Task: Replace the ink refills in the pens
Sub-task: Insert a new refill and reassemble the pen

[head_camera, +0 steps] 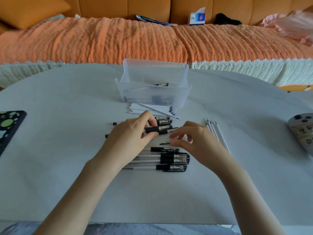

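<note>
Sofa (101,39), orange textured cover, fills the upper frame; tissue box (197,18) sits on it, upper right of centre.

Table (59,167), white with a rounded far edge, fills the middle and lower frame. Broad bare room lies lower left and lower right of the arms.

Basket (152,95), clear ribbed plastic, stands at centre above the hands, with at least one pen inside.

Left hand (130,134), centre frame, has its fingers curled round the held pen (158,130) at the black rubber sleeve, nose pointing right.

Right hand (196,139), just right of it, has thumb and forefinger drawn close at the pen's tip. It is blurred, so whether they pinch anything cannot be told.

Capped pens (169,160) lie in a row just below the hands.

Refill bundle (152,110), white tubes, lies just in front of the basket.

Loose refills (215,133), a few, lie beside the right wrist.

Handling, judged:
- The pen is probably light and stiff, with a smooth barrel likely to slip, so the rubber sleeve is the surest hold.
- Refills look thin, light and prone to roll, and are best taken mid-tube, away from the tip.

Clearance, judged: working room is tight above and below the hands, and the loose refills could easily be swept by the right forearm.
</note>
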{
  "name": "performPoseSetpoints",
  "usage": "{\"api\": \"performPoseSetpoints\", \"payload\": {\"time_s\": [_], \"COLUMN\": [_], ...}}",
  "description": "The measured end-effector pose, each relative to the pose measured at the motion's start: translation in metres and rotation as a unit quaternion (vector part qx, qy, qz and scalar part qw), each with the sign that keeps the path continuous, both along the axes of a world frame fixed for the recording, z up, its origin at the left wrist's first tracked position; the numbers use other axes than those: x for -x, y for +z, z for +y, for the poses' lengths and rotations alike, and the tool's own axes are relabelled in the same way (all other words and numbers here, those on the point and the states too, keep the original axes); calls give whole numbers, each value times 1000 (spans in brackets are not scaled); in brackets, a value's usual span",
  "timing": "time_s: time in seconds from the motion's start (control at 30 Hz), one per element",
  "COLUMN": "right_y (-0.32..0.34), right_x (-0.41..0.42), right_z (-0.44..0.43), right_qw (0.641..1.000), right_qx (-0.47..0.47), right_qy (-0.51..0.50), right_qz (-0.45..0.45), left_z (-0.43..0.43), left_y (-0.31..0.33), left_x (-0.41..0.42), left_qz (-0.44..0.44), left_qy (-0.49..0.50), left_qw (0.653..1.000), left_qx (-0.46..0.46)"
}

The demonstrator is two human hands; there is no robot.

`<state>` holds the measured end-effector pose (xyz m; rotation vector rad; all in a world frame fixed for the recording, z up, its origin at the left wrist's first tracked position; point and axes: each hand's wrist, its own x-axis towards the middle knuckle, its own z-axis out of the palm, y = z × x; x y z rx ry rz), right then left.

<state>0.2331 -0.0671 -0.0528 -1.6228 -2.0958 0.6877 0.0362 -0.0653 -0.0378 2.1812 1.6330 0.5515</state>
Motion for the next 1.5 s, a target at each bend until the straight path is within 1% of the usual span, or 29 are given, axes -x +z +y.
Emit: {"api": "performPoseSetpoints", "payload": {"time_s": [0.07,0.17,0.23,0.3,0.37,0.5,0.6,0.7,0.97,1.13,1.3,1.5], "right_y": [3,9,13,13,11,13,14,15,19,19,18,18], "right_x": [1,3,5,8,10,10,10,10,10,8,8,7], "right_z": [0,0,-1,-2,-2,-2,-3,-3,-4,-2,-2,-1], "right_qw": [1000,994,987,984,984,983,981,978,977,975,975,974], "right_qx": [-7,-40,-34,-17,-13,-33,-46,-48,-37,-40,-42,-34], "right_qy": [-1,-35,-45,-36,-29,-23,-33,-40,-42,-52,-48,-50], "right_qz": [17,100,153,173,175,178,187,197,208,213,211,218], "left_z": [-2,-3,-2,-1,0,1,2,1,0,-1,-1,0], "left_y": [1,-1,-2,-4,-4,0,1,1,3,5,5,5], "left_x": [-2,-2,-3,-3,-3,-2,-1,-1,0,-1,0,1], "left_qz": [-4,-20,-41,-66,-80,-110,-126,-124,-102,-134,-104,-126], "left_qy": [-7,-19,-27,-31,-36,-45,-50,-50,-32,-36,-33,-22], "left_qw": [1000,1000,999,997,995,991,990,990,992,990,993,991], "left_qx": [-3,-10,-20,-29,-40,-62,-38,-34,-68,-33,-55,-37]}}
